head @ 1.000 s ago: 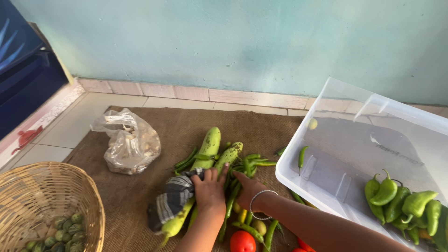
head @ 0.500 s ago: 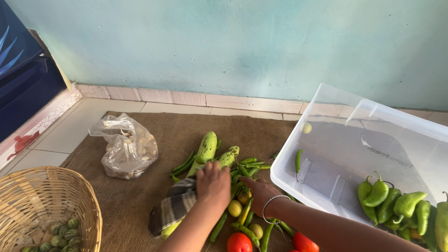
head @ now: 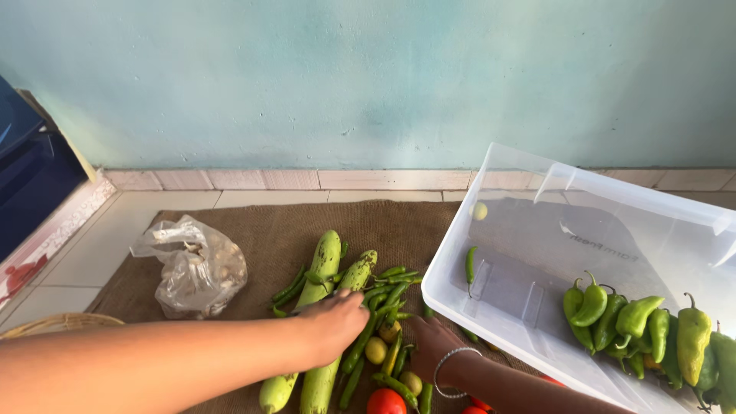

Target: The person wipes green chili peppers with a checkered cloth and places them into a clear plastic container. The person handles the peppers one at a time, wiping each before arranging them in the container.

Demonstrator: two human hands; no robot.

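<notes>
My left hand (head: 336, 323) reaches in from the left and rests knuckles up on a pile of long green chillies (head: 387, 295), beside two pale green gourds (head: 322, 264). Its fingers curl down into the pile; what they hold, if anything, is hidden. My right hand (head: 426, 343), with a metal bangle on the wrist, lies palm down on the same pile close to the clear plastic bin's (head: 613, 201) near corner. Small yellow-green lemons (head: 376, 350) and a red tomato (head: 386, 402) lie between the two hands.
The bin holds a heap of large green peppers (head: 629, 323), one chilli (head: 470, 264) and a small lime (head: 480, 211). A knotted plastic bag (head: 195, 268) lies on the burlap mat (head: 253, 222). A wicker basket rim (head: 54, 323) shows behind my left arm. A blue cabinet (head: 31, 165) stands at left.
The view has shifted left. My left arm now stretches across from the left, and the striped cloth it held is out of sight. My right hand has slid nearer the bin.
</notes>
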